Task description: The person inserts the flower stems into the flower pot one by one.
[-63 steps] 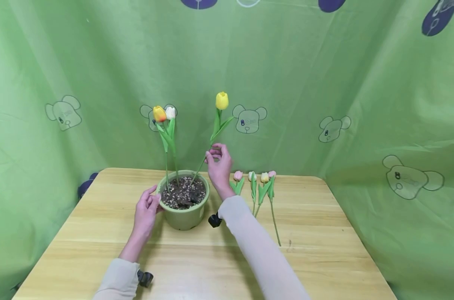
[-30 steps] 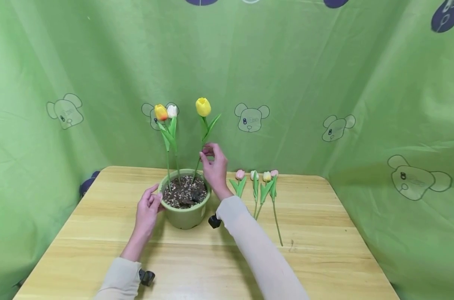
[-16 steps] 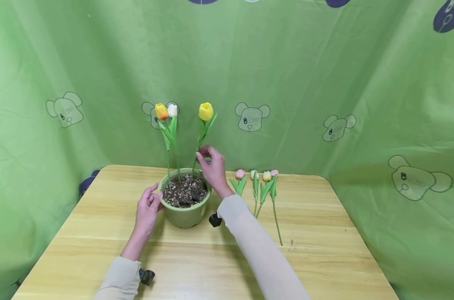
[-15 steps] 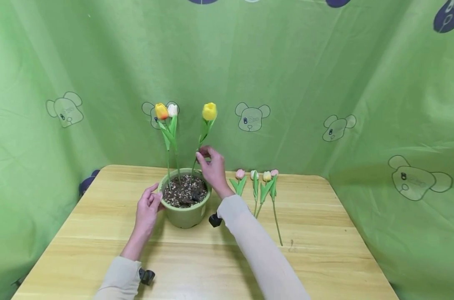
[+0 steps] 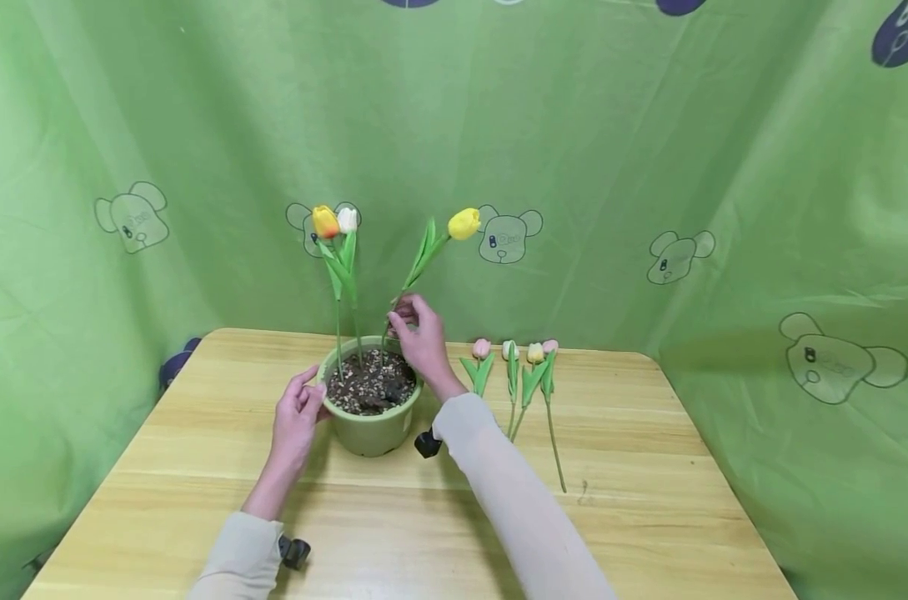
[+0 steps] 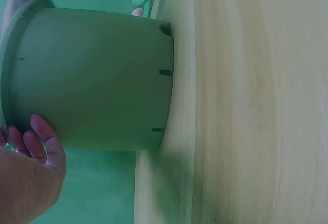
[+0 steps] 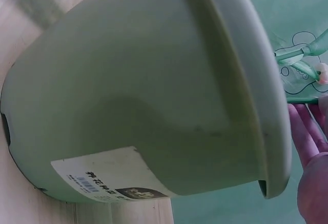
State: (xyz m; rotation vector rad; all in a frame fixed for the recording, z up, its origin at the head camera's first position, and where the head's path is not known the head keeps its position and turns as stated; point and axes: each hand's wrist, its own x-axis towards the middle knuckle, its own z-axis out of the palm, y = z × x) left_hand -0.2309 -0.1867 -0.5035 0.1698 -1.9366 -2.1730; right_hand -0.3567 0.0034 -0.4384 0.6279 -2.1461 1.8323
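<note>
A green flowerpot (image 5: 369, 435) filled with dark, speckled soil stands on the table. My left hand (image 5: 294, 421) holds its rim at the left; in the left wrist view the fingers (image 6: 47, 134) curl against the pot wall. With thumb and fingertips, my right hand (image 5: 423, 337) pinches the stem of a yellow tulip (image 5: 464, 224) above the pot's back right part. That stem's lower end meets the soil, and its flower leans right. An orange-yellow tulip (image 5: 325, 222) and a white tulip (image 5: 347, 220) stand upright in the soil at the left.
Right of the pot lie several tulips: a pink one (image 5: 481, 349), a white one (image 5: 509, 351), a pale yellow one (image 5: 534, 353) and another pink one (image 5: 549, 347). My right forearm partly covers them. A green curtain (image 5: 589, 150) hangs behind the wooden table (image 5: 634, 467).
My right hand has moved left and slightly down with the yellow tulip's stem. The flower swung left, more upright, and now tips far right. My left hand stays on the pot.
</note>
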